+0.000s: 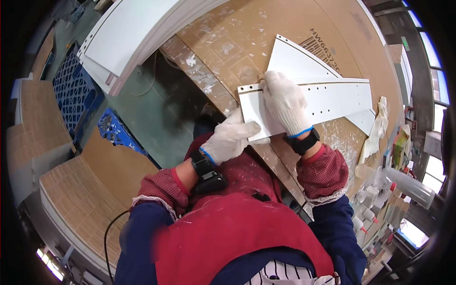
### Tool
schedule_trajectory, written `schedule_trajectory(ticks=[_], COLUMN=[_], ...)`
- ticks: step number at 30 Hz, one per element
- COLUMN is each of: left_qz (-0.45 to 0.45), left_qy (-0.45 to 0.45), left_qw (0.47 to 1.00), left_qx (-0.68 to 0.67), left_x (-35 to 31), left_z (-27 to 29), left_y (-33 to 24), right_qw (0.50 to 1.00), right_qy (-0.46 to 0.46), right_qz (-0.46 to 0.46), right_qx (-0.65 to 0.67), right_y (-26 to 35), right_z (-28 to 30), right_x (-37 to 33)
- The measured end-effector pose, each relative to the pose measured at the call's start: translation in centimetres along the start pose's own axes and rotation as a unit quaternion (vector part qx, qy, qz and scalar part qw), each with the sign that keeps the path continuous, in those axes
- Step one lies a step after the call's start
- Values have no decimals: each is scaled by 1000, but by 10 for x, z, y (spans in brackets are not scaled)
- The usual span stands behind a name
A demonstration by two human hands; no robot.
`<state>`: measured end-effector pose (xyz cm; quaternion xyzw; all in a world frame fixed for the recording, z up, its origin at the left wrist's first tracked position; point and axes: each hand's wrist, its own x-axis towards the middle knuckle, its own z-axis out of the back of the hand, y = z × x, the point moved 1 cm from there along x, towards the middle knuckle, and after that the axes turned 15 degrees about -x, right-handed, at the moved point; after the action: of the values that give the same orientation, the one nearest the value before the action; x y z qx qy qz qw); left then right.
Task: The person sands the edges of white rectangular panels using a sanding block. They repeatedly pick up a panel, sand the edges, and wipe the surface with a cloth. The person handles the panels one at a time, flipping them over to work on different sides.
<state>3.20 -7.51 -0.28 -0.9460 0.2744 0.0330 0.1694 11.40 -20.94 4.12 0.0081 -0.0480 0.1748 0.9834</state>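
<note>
So, quick rundown, nearest stuff first:

Clothing: red apron, blue sleeves with red checked cuffs, both wrists strapped with black bands. White knit gloves on both hands, probably for grip and to keep the white faces clean.

Left hand (230, 138): lies at the near end of the white panel (327, 97), fingers together and laid across its corner, thumb out along the bottom edge. Looks like it's steadying that end rather than gripping it hard.

Right hand (285, 102): flat on top of the same panel just past the left hand, fingers together and pointing toward the far edge, palm pressing down. I'd guess that pins the board to the desk so it doesn't slide.

White panel: long, narrow, with a row of small drilled holes, lying flat on the desk and running off to the right.

Second panel (297, 59): another white piece, angled, tucked partly under the first one, just beyond it.

Desk (247, 33): brown board top, smeared with white patches of dried filler or glue.

Right edge: a white rag (377, 126) and a cluster of small bottles (368, 213) beside the desk, within reach.

Far left: stacked white boards (128, 33) leaning over the floor, blue plastic crates (76, 90) below them.
</note>
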Motion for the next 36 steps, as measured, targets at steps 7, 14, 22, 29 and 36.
schedule_trajectory(ticks=[7, 14, 22, 29, 36], left_qz=[-210, -66, -170, -130, -92], left_qy=[43, -2, -18, -73, -95], left_qw=[680, 977, 766, 927, 964], left_qx=[701, 201, 619, 344, 229], left_x=[-14, -8, -15, 0, -5], left_z=[24, 7, 19, 8, 3], left_y=[9, 10, 16, 13, 14], right_qw=[991, 987, 983, 997, 995], right_qy=[4, -43, 43, 11, -33], right_qz=[133, 18, 157, 62, 39], right_qx=[15, 153, 81, 49, 84], right_y=[47, 28, 59, 30, 41], right_z=[1, 5, 6, 8, 9], right_x=[-6, -3, -9, 0, -6])
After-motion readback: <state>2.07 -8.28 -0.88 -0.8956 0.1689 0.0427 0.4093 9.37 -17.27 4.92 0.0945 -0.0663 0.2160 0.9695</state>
